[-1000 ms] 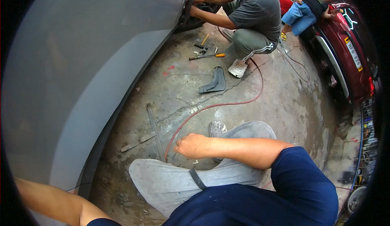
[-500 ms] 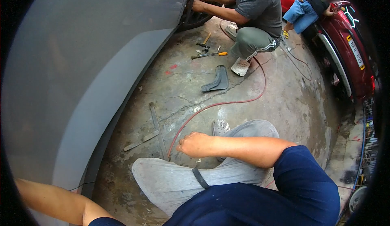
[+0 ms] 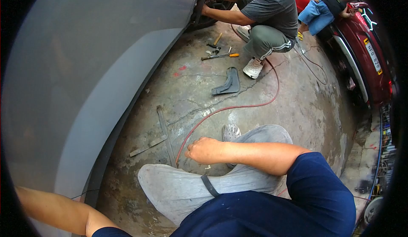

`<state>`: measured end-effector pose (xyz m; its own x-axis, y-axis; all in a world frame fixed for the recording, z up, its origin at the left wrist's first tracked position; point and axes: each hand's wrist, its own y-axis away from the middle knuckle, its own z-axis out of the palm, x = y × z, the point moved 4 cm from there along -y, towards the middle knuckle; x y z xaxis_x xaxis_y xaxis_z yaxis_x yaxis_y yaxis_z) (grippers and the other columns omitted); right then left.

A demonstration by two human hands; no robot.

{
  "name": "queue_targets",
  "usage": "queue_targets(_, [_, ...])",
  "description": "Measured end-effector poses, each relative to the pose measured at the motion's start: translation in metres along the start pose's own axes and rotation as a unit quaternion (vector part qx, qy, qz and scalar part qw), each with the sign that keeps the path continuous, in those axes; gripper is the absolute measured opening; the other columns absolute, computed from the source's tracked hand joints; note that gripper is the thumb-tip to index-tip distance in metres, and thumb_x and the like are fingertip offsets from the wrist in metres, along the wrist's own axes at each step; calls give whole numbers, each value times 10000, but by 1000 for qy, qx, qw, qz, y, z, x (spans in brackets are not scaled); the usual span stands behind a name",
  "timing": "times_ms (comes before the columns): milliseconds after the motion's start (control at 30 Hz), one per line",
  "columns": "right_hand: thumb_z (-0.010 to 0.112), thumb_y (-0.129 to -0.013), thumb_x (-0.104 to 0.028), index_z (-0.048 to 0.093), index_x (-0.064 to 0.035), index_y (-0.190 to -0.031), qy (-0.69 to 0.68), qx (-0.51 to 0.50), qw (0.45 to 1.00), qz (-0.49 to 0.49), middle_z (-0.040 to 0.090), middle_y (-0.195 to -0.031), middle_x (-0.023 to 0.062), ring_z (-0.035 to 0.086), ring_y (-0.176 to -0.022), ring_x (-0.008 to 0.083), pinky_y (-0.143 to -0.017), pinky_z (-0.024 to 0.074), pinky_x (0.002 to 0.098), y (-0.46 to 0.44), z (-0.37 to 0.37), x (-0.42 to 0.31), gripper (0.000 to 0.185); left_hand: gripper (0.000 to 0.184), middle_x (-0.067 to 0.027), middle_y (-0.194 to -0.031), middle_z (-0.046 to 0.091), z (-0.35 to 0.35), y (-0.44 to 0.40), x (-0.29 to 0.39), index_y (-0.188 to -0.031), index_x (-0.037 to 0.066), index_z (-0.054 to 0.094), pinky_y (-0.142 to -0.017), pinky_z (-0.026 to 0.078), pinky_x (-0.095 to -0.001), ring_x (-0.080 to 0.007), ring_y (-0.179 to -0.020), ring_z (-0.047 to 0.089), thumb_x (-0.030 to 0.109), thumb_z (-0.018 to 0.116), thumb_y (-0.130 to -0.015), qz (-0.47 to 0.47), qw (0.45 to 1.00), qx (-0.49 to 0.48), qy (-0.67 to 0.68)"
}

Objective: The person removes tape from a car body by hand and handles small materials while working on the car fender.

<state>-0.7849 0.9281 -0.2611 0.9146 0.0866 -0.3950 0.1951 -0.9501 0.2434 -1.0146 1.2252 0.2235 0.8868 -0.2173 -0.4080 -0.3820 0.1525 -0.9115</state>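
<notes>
My right hand [image 3: 204,150] hangs in front of my bent knees, its fingers curled together; whether anything small is inside the curl is hidden. Just left of it a red hose [image 3: 191,131] runs along the concrete, and two flat metal bars [image 3: 165,130] lie crossed. My left forearm reaches out past the lower left edge beside the grey car panel [image 3: 97,67], and the hand itself is out of sight.
A person [image 3: 272,15] squats at the wheel [image 3: 212,7], both hands there. Near them lie a hammer [image 3: 217,39], an orange-handled tool [image 3: 221,56] and a dark bracket-shaped part [image 3: 228,83]. Another person [image 3: 323,9] leans by a dark red car [image 3: 361,54].
The view has shifted slightly, so floor items appear a little further right. The squatting person's arms have moved at the wheel. My right hand keeps its curled pose.
</notes>
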Motion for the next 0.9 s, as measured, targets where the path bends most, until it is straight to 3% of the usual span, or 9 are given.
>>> queue_targets(333, [589, -889, -116, 722, -36, -1092, -11, -4, 1000, 4, 730, -983, 192, 735, -936, 369, -780, 592, 482, 2, -5, -2, 255, 559, -219, -775, 699, 3, -2, -2, -897, -32, 693, -609, 531, -492, -383, -694, 683, 440, 444, -1067, 21, 1000, 13, -13])
queue_targets(433, [575, -890, -143, 696, -32, -1053, 1, -16, 1000, 12, 704, -955, 154, 716, -943, 339, -793, 577, 468, 3, -4, -2, 232, 548, -219, -780, 702, 1, -1, 1, -906, -34, 698, -614, 531, -492, -384, -697, 684, 429, 451, -1065, 17, 1000, 17, -12])
queue_targets(900, [589, -887, -125, 733, -52, -1088, -2, -13, 1000, 6, 734, -980, 184, 740, -925, 354, -751, 598, 471, 3, -7, -2, 259, 585, -241, -778, 693, -2, -2, 4, -896, -38, 683, -621, 526, -512, -411, -704, 681, 454, 421, -1072, -4, 1000, -13, -2])
